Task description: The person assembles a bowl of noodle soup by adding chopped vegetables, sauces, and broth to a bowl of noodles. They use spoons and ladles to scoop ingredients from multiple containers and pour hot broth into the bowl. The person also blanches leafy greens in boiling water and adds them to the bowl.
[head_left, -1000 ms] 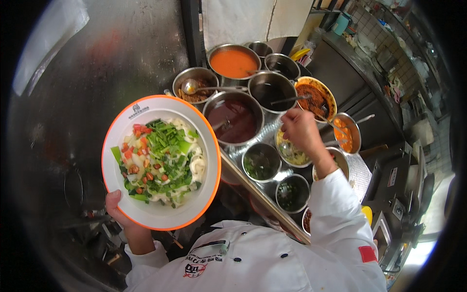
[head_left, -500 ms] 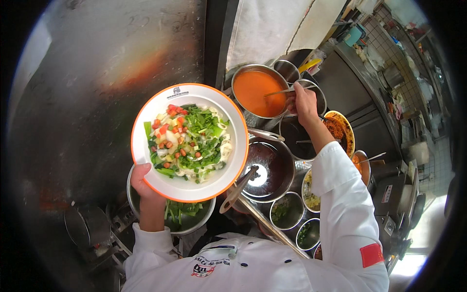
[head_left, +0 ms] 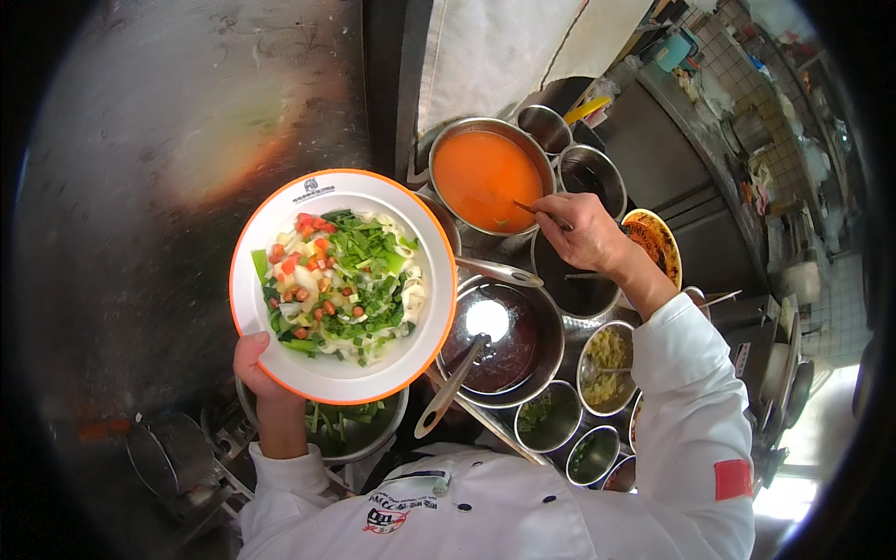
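Note:
My left hand [head_left: 266,378] grips the lower left rim of a wide white bowl [head_left: 431,280] with an orange edge, thumb on top. In it lie pale noodles [head_left: 411,303], chopped greens, diced red and pale pieces and peanuts. The fingers of my right hand [head_left: 590,233] are closed around a thin-handled utensil [head_left: 534,209] over the right side of a steel pot of orange liquid [head_left: 485,173]. The utensil's lower end is hidden in the liquid, so its kind cannot be told. The bowl is held left of and nearer than this pot.
A pot of dark liquid [head_left: 495,369] with a ladle [head_left: 446,397] stands right of the bowl. Steel tubs of chopped greens [head_left: 546,420] and yellowish bits [head_left: 607,359] line the right. A basin of leafy greens [head_left: 359,434] sits below the bowl; a white cloth [head_left: 513,56] hangs behind.
My right hand has moved nearer, with the utensil still at the orange liquid. The bowl in my left hand has shifted slightly left and nearer, and the view has moved a little.

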`<state>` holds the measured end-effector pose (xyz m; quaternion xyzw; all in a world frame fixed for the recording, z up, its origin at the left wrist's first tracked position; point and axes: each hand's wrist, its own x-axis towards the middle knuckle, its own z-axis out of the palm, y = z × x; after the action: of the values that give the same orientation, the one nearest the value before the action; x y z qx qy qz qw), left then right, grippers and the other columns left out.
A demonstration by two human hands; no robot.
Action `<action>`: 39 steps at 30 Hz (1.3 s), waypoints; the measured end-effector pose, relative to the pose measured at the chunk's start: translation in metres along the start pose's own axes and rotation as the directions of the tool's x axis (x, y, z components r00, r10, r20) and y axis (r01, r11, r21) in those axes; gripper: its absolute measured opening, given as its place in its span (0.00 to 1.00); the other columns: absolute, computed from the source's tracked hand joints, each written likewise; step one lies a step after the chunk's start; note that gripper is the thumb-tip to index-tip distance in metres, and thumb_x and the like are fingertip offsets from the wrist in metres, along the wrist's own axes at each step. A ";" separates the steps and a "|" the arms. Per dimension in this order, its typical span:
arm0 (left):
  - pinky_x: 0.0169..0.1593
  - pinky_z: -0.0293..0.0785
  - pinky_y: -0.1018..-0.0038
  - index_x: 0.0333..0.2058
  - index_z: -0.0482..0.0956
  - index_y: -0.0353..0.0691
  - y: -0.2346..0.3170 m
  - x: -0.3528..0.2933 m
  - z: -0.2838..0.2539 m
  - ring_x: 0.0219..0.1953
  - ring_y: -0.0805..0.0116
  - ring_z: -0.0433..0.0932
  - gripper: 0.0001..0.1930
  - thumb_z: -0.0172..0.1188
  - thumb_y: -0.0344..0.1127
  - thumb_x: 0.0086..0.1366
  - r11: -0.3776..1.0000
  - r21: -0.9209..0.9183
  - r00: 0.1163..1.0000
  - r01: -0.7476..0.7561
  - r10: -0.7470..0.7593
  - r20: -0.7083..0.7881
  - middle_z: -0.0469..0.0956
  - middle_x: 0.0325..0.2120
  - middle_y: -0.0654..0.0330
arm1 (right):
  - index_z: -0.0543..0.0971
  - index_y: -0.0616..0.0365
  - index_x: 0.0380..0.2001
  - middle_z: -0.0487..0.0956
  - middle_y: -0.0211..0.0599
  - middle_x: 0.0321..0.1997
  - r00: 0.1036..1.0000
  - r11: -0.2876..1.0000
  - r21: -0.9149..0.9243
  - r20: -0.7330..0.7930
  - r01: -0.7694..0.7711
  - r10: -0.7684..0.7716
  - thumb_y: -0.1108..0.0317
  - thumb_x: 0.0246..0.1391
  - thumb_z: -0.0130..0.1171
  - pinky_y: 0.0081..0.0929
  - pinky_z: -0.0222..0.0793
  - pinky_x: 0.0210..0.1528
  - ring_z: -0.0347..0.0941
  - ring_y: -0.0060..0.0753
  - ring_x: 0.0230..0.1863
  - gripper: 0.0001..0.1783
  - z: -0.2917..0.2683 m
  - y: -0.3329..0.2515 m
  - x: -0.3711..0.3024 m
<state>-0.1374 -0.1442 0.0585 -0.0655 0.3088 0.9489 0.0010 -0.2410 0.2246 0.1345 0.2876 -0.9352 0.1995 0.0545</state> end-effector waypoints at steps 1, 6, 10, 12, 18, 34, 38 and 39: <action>0.60 0.61 0.62 0.58 0.57 0.28 0.000 0.000 0.000 0.56 0.51 0.65 0.36 0.43 0.41 0.49 1.000 0.014 0.999 0.003 -0.003 -0.043 0.64 0.55 0.45 | 0.76 0.66 0.31 0.76 0.47 0.24 0.999 0.997 0.061 0.008 -0.050 0.049 0.75 0.48 0.52 0.32 0.72 0.31 0.75 0.46 0.26 0.07 0.000 0.000 0.000; 0.59 0.61 0.62 0.57 0.58 0.28 -0.002 -0.002 -0.002 0.56 0.51 0.66 0.36 0.43 0.42 0.49 0.998 0.051 0.999 -0.031 0.033 -0.040 0.64 0.55 0.45 | 0.74 0.71 0.36 0.79 0.42 0.30 0.859 0.670 0.559 0.176 -0.489 0.480 0.71 0.60 0.44 0.21 0.75 0.31 0.77 0.29 0.27 0.13 -0.001 0.005 -0.006; 0.59 0.62 0.62 0.57 0.59 0.29 -0.002 -0.004 -0.006 0.55 0.52 0.67 0.35 0.43 0.43 0.50 0.999 0.034 0.999 -0.022 0.023 -0.023 0.65 0.54 0.45 | 0.72 0.70 0.38 0.78 0.45 0.29 0.764 0.367 0.802 0.162 -0.470 0.625 0.68 0.59 0.43 0.25 0.77 0.32 0.78 0.33 0.29 0.14 -0.007 0.010 -0.015; 0.59 0.62 0.62 0.57 0.59 0.29 -0.002 -0.004 -0.009 0.55 0.52 0.67 0.35 0.43 0.43 0.50 0.999 0.051 0.997 -0.004 0.008 -0.077 0.65 0.54 0.45 | 0.72 0.70 0.38 0.78 0.45 0.30 0.737 0.340 0.819 0.141 -0.462 0.661 0.67 0.60 0.42 0.25 0.77 0.32 0.78 0.34 0.29 0.15 -0.010 0.011 -0.021; 0.59 0.62 0.62 0.57 0.59 0.29 -0.002 -0.005 -0.013 0.56 0.52 0.66 0.35 0.44 0.43 0.51 0.999 0.030 0.997 0.035 -0.033 -0.067 0.64 0.55 0.45 | 0.72 0.71 0.39 0.78 0.48 0.33 0.705 0.284 0.881 0.076 -0.379 0.705 0.67 0.59 0.41 0.27 0.77 0.35 0.78 0.35 0.30 0.16 -0.012 0.009 -0.033; 0.60 0.61 0.62 0.57 0.58 0.29 0.002 -0.010 0.008 0.56 0.51 0.66 0.35 0.43 0.43 0.51 0.997 0.075 0.997 0.037 -0.032 -0.064 0.64 0.55 0.45 | 0.71 0.75 0.39 0.77 0.52 0.31 0.632 0.209 0.951 -0.021 -0.226 0.775 0.70 0.57 0.43 0.30 0.77 0.34 0.78 0.40 0.30 0.15 -0.019 -0.008 -0.032; 0.60 0.61 0.62 0.57 0.58 0.28 0.003 -0.012 0.014 0.57 0.51 0.65 0.35 0.43 0.42 0.51 0.999 0.025 1.000 0.028 -0.028 -0.009 0.64 0.55 0.44 | 0.71 0.75 0.38 0.77 0.52 0.30 0.576 0.133 0.969 0.012 -0.208 0.817 0.71 0.55 0.44 0.31 0.77 0.33 0.78 0.42 0.29 0.15 -0.025 -0.015 -0.029; 0.59 0.61 0.62 0.57 0.59 0.28 0.002 -0.012 0.014 0.56 0.51 0.66 0.35 0.43 0.42 0.50 0.999 -0.002 0.999 0.032 -0.032 -0.022 0.65 0.54 0.44 | 0.71 0.74 0.38 0.77 0.52 0.30 0.569 0.154 0.965 -0.005 -0.215 0.822 0.71 0.55 0.44 0.31 0.77 0.33 0.78 0.42 0.28 0.15 -0.028 -0.021 -0.029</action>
<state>-0.1273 -0.1377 0.0724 -0.0808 0.3070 0.9482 0.0127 -0.2062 0.2352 0.1614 -0.1686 -0.6423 0.7438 0.0757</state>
